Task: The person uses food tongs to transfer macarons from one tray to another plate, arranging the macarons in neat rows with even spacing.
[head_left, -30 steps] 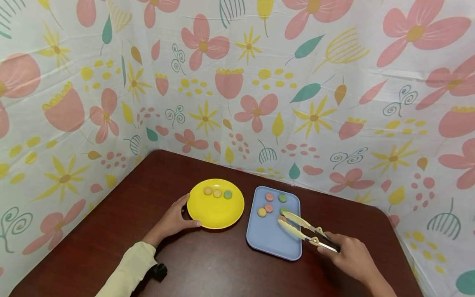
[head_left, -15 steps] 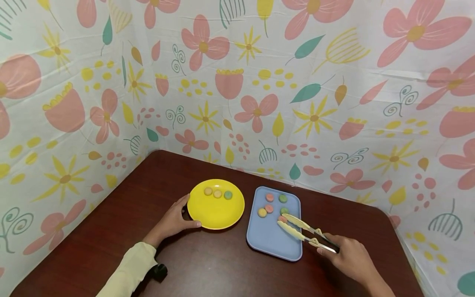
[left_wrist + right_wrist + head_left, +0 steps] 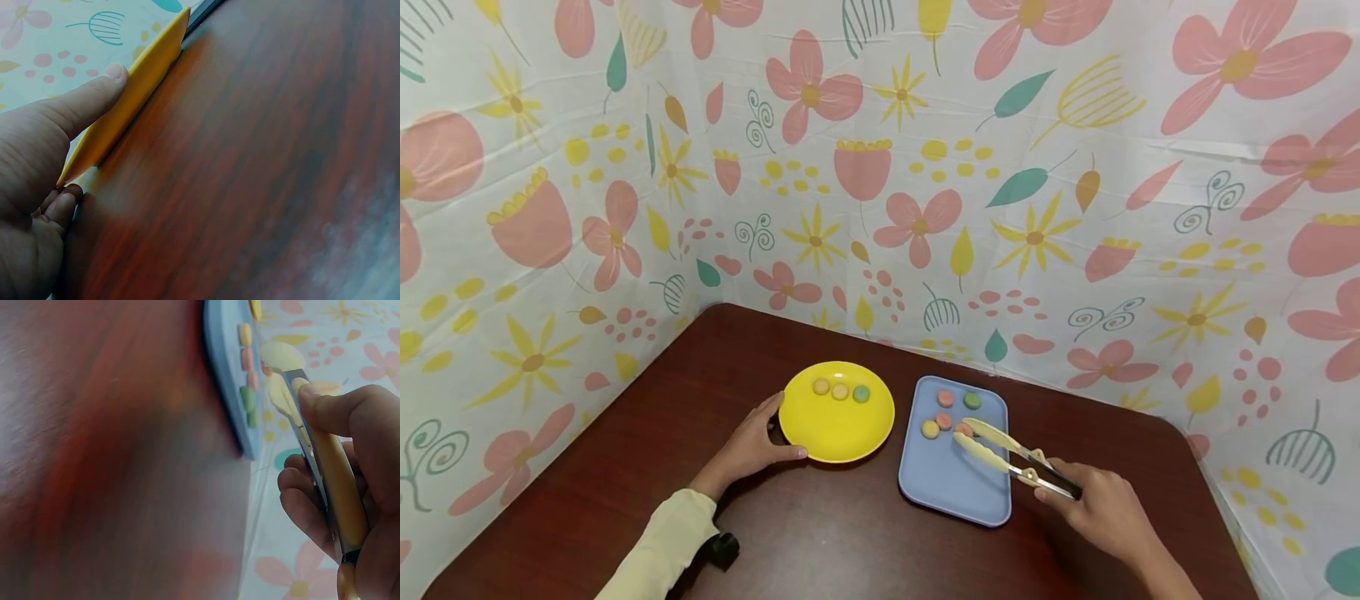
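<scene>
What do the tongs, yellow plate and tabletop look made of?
Tongs: silvery shine suggests metal; the matte, opaque cream tips look like plastic or silicone.
Yellow plate: probably plastic, smooth and evenly coloured with a small highlight; glazed ceramic not ruled out.
Tabletop: wood or wood-look laminate, streaked reddish-brown grain, semi-gloss with hazy reflection.

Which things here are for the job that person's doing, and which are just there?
For the job, it seems:
tongs, held by the right hand
cookies
blue tray
yellow plate, held by the left hand

Just there:
brown table underneath
flowery cloth behind
black thing by the sleeve; I can't tell what
</scene>
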A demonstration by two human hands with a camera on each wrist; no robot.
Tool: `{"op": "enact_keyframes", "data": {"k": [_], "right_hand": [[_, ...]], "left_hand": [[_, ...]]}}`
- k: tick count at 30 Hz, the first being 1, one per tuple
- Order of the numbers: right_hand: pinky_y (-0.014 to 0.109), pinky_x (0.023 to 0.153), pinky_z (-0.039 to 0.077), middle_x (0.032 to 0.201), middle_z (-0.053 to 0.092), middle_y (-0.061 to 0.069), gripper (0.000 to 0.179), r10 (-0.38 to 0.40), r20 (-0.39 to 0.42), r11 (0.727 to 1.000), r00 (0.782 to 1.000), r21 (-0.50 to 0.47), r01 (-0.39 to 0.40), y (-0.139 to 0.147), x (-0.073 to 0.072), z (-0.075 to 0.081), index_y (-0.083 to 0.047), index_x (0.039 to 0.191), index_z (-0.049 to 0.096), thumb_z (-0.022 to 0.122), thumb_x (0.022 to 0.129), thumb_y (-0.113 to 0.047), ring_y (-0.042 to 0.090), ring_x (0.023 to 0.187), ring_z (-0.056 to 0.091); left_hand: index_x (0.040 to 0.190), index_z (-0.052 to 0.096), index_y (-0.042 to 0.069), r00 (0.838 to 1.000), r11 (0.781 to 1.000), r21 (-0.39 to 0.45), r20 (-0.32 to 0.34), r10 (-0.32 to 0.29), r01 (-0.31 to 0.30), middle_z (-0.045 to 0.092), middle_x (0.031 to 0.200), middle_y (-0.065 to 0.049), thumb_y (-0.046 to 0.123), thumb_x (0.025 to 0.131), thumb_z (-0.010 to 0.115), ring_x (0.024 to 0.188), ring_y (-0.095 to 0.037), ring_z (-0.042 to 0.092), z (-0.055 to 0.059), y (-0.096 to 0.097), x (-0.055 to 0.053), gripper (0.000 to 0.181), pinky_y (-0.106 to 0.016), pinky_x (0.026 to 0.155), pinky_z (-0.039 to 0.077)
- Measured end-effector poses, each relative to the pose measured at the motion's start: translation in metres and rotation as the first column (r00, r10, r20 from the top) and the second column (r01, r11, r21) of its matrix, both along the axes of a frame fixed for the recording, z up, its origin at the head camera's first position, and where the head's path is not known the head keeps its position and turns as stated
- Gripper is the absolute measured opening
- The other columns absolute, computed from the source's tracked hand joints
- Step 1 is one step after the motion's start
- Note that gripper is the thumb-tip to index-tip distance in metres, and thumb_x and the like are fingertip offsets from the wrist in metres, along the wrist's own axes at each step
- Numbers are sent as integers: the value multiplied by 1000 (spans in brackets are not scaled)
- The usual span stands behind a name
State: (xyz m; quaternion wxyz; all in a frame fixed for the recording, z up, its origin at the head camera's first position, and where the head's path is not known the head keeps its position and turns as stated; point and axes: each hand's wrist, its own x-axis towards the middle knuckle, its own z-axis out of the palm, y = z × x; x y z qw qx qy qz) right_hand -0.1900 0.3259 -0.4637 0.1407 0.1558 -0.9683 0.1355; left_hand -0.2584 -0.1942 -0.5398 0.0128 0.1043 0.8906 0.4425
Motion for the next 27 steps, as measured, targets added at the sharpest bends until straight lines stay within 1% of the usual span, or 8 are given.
{"op": "enact_keyframes", "data": {"k": [3, 10, 15, 16, 19, 22, 25, 27], "right_hand": [[43, 63, 49, 95, 72, 1, 49, 19, -18, 1000, 1000, -3, -19, -7, -4, 6, -13, 113, 72, 76, 78, -47, 16, 76, 65], [37, 61, 47, 98, 72, 1, 53, 66, -36, 998, 997, 7, -66, -30, -16, 19, -10, 115, 71, 77, 77, -46, 9, 71, 59], [30, 58, 43, 100, 72, 3, 52, 105, -23, 994, 994, -10, -106, -48, -27, 28, -6, 116, 70, 78, 78, -41, 5, 67, 55], [28, 57, 41, 97, 71, 2, 53, 110, -12, 994, 994, -19, -110, -52, -29, 30, -6, 117, 70, 77, 78, -41, 4, 63, 51], [24, 52, 35, 82, 68, -3, 54, 120, 27, 992, 992, -43, -119, -64, -35, 34, -8, 120, 68, 75, 80, -43, 3, 54, 42], [23, 51, 34, 80, 67, -4, 56, 130, 44, 991, 991, -49, -128, -75, -42, 37, -10, 122, 67, 73, 80, -48, 2, 52, 39], [23, 50, 34, 73, 64, -7, 57, 148, 45, 988, 988, -45, -146, -85, -48, 39, -11, 123, 67, 73, 80, -48, 3, 51, 38], [23, 48, 32, 62, 56, -10, 57, 170, 39, 985, 985, -40, -168, -91, -51, 40, -11, 124, 66, 74, 80, -47, 4, 48, 34]], "left_hand": [[153, 20, 11, 1000, 1000, -9, -2, -1, 1, 23, 156, -11, 56, 65, 82, 140, -33, 25, -1, 0, -1, 117, -52, 104, 36], [153, 21, 11, 1000, 1000, 5, 3, -1, 1, 24, 156, -10, 57, 63, 83, 140, -32, 25, 1, 1, 0, 118, -51, 104, 36], [153, 21, 11, 1000, 1000, 3, -11, -2, 2, 24, 156, -11, 57, 64, 82, 140, -33, 26, -1, 0, 0, 117, -51, 103, 38], [153, 21, 11, 1000, 1000, 3, -12, -2, 2, 24, 156, -11, 57, 64, 82, 140, -33, 26, -1, 0, 0, 117, -51, 103, 38], [153, 20, 10, 1000, 1000, 2, -13, -4, 4, 23, 156, -11, 57, 64, 81, 140, -33, 26, -1, 0, -1, 118, -51, 102, 39], [153, 21, 11, 1000, 1000, 8, -1, 0, 0, 24, 156, -10, 57, 63, 82, 140, -32, 26, 1, 0, 0, 118, -50, 103, 38], [153, 21, 11, 1000, 1000, 4, 3, 5, -5, 24, 156, -10, 57, 63, 82, 140, -32, 26, 2, 1, 0, 118, -50, 103, 38], [153, 21, 11, 1000, 1000, -2, 2, 5, -5, 24, 155, -10, 58, 63, 82, 140, -31, 27, 2, 1, 0, 118, -50, 104, 38]]}}
